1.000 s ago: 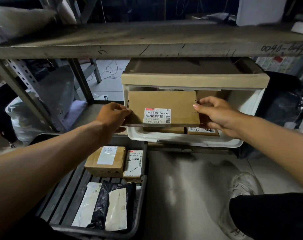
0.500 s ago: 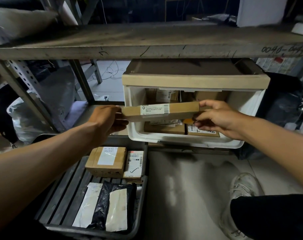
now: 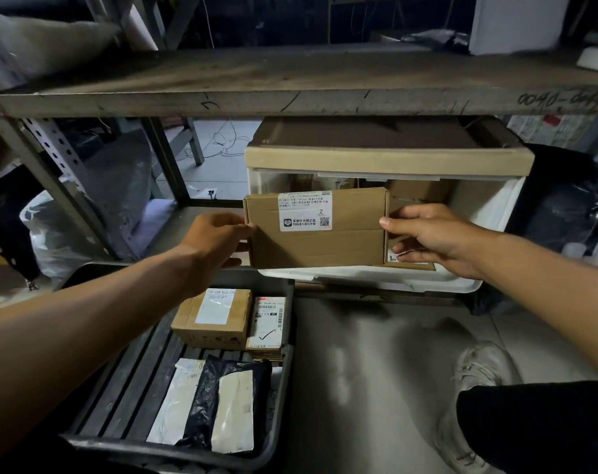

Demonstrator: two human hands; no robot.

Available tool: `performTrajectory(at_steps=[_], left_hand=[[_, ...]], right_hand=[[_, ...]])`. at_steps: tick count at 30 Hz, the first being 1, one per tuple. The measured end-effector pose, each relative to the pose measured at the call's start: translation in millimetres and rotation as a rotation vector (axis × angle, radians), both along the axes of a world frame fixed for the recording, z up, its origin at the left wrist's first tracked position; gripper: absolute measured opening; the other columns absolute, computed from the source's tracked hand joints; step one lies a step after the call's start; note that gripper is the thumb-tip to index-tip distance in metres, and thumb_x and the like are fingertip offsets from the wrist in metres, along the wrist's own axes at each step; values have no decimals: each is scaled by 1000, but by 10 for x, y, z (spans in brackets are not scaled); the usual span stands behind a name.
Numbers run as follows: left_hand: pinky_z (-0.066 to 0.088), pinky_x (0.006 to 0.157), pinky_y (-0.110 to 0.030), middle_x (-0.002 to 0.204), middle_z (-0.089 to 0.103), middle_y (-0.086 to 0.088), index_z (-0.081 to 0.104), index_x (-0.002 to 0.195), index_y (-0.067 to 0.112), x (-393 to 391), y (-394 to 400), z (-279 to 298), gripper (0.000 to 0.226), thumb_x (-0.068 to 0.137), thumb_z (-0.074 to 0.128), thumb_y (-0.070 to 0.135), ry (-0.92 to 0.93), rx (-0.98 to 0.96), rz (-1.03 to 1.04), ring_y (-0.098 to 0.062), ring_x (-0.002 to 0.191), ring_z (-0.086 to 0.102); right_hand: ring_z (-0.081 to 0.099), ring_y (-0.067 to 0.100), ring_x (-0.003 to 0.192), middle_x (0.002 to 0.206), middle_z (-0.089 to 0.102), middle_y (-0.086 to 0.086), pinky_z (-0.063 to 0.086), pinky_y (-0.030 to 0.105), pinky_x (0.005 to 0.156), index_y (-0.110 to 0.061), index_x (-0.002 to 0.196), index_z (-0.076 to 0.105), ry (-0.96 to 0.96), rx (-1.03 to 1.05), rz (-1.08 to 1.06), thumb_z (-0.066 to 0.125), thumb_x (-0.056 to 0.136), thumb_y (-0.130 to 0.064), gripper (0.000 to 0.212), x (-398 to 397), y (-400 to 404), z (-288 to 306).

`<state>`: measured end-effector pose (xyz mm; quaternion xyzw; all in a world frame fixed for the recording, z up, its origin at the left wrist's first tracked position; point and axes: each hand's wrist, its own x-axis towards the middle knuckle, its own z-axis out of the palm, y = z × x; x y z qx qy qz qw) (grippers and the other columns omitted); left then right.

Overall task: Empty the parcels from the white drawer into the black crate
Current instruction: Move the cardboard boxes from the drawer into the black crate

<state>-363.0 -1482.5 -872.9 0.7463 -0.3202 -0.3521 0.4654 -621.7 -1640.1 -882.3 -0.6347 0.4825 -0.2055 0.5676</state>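
The left hand (image 3: 218,234) pinches the left edge of a flat cardboard parcel (image 3: 316,241), fingers curled round it, while the right hand (image 3: 424,234) grips the opposite edge, thumb on the front face and fingers behind. Between them the parcel stands tilted up on its long edge, label facing the camera, just in front of the white drawer (image 3: 369,277) and above its front lip. Inside the drawer, behind the parcel, more brown parcels show, though how many is hard to tell in the dim light. The black crate (image 3: 174,453) sits below and to the left of the drawer, with two boxes at its far end and some flat mailers nearer the camera.

This looks like the carry step: one parcel lifted out, not yet in the crate. The next move likely calls for swinging it down and left of the drawer, clearing the crate's rim, and laying it flat on a free patch of slats.
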Motion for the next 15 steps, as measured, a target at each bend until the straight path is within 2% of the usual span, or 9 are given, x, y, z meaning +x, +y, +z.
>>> performTrajectory(at_steps=[3,5,7,11,14,15], left_hand=[[53,87,-38,108,67,-11,63,101,17,38,39,0,8,101,55,20,-23,14,2,-25,104,64],[54,80,-35,108,66,-12,62,104,16,70,51,5,8,100,57,21,-35,17,22,-25,100,65],[55,76,-35,108,65,-13,59,114,13,97,41,11,17,99,58,21,-27,18,49,-25,97,66],[54,68,-32,108,64,-15,55,119,11,97,32,37,24,98,60,22,-26,20,84,-27,94,66],[54,66,-31,107,63,-14,56,113,15,74,18,40,17,98,60,22,-38,14,96,-25,94,65],[54,65,-31,106,62,-13,56,111,16,62,12,42,15,98,61,21,-33,6,98,-25,94,65]], right_hand=[[66,20,89,99,68,9,59,38,86,-9,114,69,-10,13,-29,75,89,-31,34,52,29,-20],[65,24,104,104,68,8,55,43,97,-12,108,70,-15,17,-36,75,89,-33,28,94,67,-21],[63,23,110,104,69,5,52,43,101,-15,98,69,-32,19,-30,73,91,-31,17,131,108,-13],[66,24,107,107,71,8,54,37,92,-18,95,67,-72,29,-21,70,93,-29,12,174,148,10],[64,23,108,115,69,8,53,38,95,-19,107,67,-60,12,-27,69,94,-31,18,165,136,3],[62,21,106,117,67,7,53,36,90,-21,112,65,-70,-6,-34,67,95,-30,20,168,128,-3]])
